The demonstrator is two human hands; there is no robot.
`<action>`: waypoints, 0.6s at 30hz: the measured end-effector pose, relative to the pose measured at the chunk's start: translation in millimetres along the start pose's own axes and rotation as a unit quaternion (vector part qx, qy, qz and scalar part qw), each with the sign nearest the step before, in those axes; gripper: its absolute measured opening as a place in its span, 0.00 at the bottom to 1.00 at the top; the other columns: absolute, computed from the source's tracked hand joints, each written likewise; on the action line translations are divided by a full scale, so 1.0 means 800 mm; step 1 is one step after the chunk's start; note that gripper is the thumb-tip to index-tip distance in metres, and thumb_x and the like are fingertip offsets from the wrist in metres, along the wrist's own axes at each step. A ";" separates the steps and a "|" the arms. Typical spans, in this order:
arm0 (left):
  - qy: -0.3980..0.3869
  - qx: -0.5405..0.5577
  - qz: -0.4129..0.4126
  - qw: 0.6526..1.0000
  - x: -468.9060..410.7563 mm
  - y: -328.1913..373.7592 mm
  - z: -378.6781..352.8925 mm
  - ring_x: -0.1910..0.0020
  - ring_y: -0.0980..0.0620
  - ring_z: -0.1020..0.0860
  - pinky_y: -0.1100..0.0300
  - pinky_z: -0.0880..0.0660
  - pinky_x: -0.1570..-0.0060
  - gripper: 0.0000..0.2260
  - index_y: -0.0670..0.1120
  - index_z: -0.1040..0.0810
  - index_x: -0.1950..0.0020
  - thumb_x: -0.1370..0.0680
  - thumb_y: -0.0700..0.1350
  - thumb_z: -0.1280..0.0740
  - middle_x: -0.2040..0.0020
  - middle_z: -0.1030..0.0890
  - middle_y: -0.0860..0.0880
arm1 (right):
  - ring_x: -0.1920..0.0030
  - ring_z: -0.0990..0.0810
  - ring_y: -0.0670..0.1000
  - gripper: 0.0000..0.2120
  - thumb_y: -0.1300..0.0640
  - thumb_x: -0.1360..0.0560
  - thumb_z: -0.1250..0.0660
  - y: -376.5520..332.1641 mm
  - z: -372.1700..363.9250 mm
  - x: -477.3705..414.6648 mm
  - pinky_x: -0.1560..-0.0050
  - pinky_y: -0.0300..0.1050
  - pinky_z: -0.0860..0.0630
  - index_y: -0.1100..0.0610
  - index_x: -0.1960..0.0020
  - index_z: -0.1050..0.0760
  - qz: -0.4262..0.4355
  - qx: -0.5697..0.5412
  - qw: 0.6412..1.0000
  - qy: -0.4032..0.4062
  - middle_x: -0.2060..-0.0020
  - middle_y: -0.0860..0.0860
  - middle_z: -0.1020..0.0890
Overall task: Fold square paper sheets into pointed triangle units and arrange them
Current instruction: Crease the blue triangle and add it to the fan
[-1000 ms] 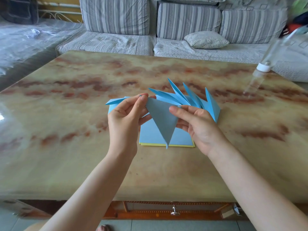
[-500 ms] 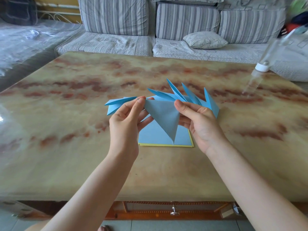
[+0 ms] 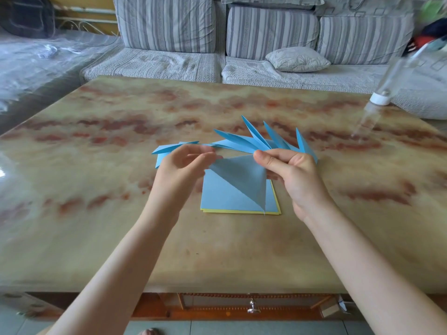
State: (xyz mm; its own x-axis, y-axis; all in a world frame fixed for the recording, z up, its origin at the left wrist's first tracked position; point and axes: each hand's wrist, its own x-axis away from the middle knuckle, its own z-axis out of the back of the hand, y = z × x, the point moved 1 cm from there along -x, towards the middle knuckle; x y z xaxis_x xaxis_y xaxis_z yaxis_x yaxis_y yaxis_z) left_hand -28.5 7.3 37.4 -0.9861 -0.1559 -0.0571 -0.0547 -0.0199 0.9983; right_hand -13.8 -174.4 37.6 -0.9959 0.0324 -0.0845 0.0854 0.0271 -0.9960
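Holding a blue folded paper triangle [image 3: 238,180] up between them, both hands are working above the middle of the glossy marbled tan-and-red table [image 3: 96,213]. The left hand [image 3: 180,172] is pinching the triangle's upper left corner; its fingers [image 3: 205,154] are blurred, but they are curling in against the paper. The right hand [image 3: 298,182] is gripping the upper right corner, with the fingertips [image 3: 260,155] closing on the top edge. The triangle is hanging with its long sharp point aiming down, and the tip is showing just in front of the near edge of a stack of blue square paper sheets [image 3: 217,201] lying flat on the table. A yellow sheet [image 3: 242,211] is peeking out at the bottom of that stack.

Just behind the hands, a fan of pointed blue paper units [image 3: 256,141] is lying on the table, several tips sticking up and away. Two more pointed blue units [image 3: 169,148] are lying to the left, partly hidden by the left hand.

At the far right edge of the table a blurred clear plastic bottle with a white cap [image 3: 381,97] is leaning. Beyond the table a grey striped sofa [image 3: 167,25] is carrying a small pale patterned cushion [image 3: 297,59].
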 end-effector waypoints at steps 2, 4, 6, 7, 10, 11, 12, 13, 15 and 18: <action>-0.017 -0.092 -0.073 0.993 0.004 0.004 0.000 0.55 0.62 0.19 0.68 0.25 0.53 0.05 0.52 0.18 0.51 0.26 0.48 0.29 0.58 0.15 0.57 | 0.60 0.18 0.49 0.04 0.60 0.28 0.29 0.001 -0.002 0.001 0.54 0.38 0.21 0.60 0.58 0.17 0.008 0.031 0.999 -0.021 0.61 0.54 0.15; -0.033 -0.178 -0.128 0.975 0.008 0.005 -0.003 0.57 0.65 0.20 0.70 0.27 0.54 0.05 0.55 0.17 0.53 0.28 0.50 0.27 0.60 0.16 0.58 | 0.60 0.18 0.48 0.03 0.60 0.28 0.28 0.001 -0.005 0.003 0.54 0.38 0.22 0.59 0.59 0.16 0.019 0.059 0.997 -0.043 0.62 0.53 0.14; -0.041 -0.211 -0.138 0.967 0.009 0.003 -0.006 0.61 0.66 0.21 0.74 0.29 0.58 0.04 0.56 0.17 0.59 0.29 0.47 0.26 0.62 0.17 0.62 | 0.61 0.19 0.46 0.03 0.61 0.28 0.28 0.001 -0.008 0.005 0.56 0.35 0.23 0.59 0.60 0.16 0.028 0.076 0.995 -0.057 0.64 0.51 0.15; -0.042 -0.205 -0.129 0.969 0.009 0.002 -0.007 0.63 0.67 0.21 0.75 0.30 0.60 0.05 0.56 0.18 0.61 0.29 0.45 0.26 0.64 0.17 0.62 | 0.62 0.19 0.45 0.03 0.61 0.28 0.28 0.000 -0.008 0.005 0.57 0.33 0.24 0.58 0.60 0.17 0.031 0.082 0.994 -0.060 0.65 0.50 0.15; -0.039 -0.191 -0.116 0.974 0.005 0.000 -0.006 0.66 0.66 0.22 0.76 0.31 0.63 0.04 0.53 0.17 0.62 0.29 0.44 0.25 0.66 0.17 0.59 | 0.62 0.18 0.44 0.02 0.60 0.28 0.27 0.001 -0.009 0.006 0.57 0.32 0.24 0.57 0.60 0.17 0.029 0.092 0.994 -0.060 0.65 0.49 0.15; -0.039 -0.193 -0.120 0.973 0.004 0.000 -0.006 0.66 0.66 0.22 0.76 0.30 0.62 0.03 0.52 0.17 0.61 0.29 0.45 0.25 0.65 0.17 0.58 | 0.62 0.18 0.44 0.02 0.59 0.28 0.27 0.001 -0.010 0.006 0.56 0.33 0.23 0.57 0.60 0.17 0.027 0.093 0.994 -0.059 0.64 0.50 0.15; -0.038 -0.193 -0.125 0.972 0.004 0.000 -0.006 0.65 0.65 0.22 0.75 0.30 0.61 0.02 0.52 0.17 0.61 0.29 0.45 0.26 0.65 0.17 0.57 | 0.61 0.18 0.45 0.02 0.59 0.29 0.27 0.001 -0.010 0.007 0.55 0.34 0.22 0.57 0.59 0.17 0.024 0.092 0.994 -0.058 0.63 0.51 0.14; -0.036 -0.191 -0.132 0.972 0.004 0.000 -0.007 0.65 0.64 0.22 0.74 0.29 0.60 0.02 0.51 0.17 0.61 0.29 0.45 0.26 0.65 0.17 0.57 | 0.61 0.17 0.46 0.02 0.58 0.29 0.27 0.000 -0.010 0.007 0.54 0.34 0.22 0.57 0.59 0.17 0.019 0.087 0.994 -0.058 0.62 0.51 0.14; -0.025 -0.184 -0.148 0.971 0.004 -0.001 -0.008 0.66 0.64 0.22 0.75 0.30 0.60 0.04 0.53 0.18 0.62 0.28 0.44 0.26 0.67 0.18 0.59 | 0.59 0.17 0.47 0.07 0.54 0.31 0.26 -0.001 -0.009 0.007 0.51 0.37 0.21 0.57 0.56 0.16 0.004 0.067 0.996 -0.063 0.59 0.52 0.14; -0.005 -0.161 -0.151 0.975 0.002 -0.002 -0.008 0.66 0.65 0.23 0.75 0.30 0.60 0.08 0.55 0.19 0.64 0.28 0.43 0.26 0.68 0.19 0.63 | 0.58 0.17 0.49 0.06 0.56 0.32 0.26 0.000 -0.007 0.007 0.47 0.44 0.21 0.57 0.57 0.18 -0.017 0.029 0.998 -0.044 0.60 0.52 0.14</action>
State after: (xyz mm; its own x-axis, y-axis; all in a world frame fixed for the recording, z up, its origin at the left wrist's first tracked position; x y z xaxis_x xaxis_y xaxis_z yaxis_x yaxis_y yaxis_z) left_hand -29.4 0.9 36.0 -0.9338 -0.0859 -0.3473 -0.2930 -0.3737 0.8801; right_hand -19.2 -168.3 37.7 -0.9972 -0.0556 -0.0497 0.0515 -0.0316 -0.9982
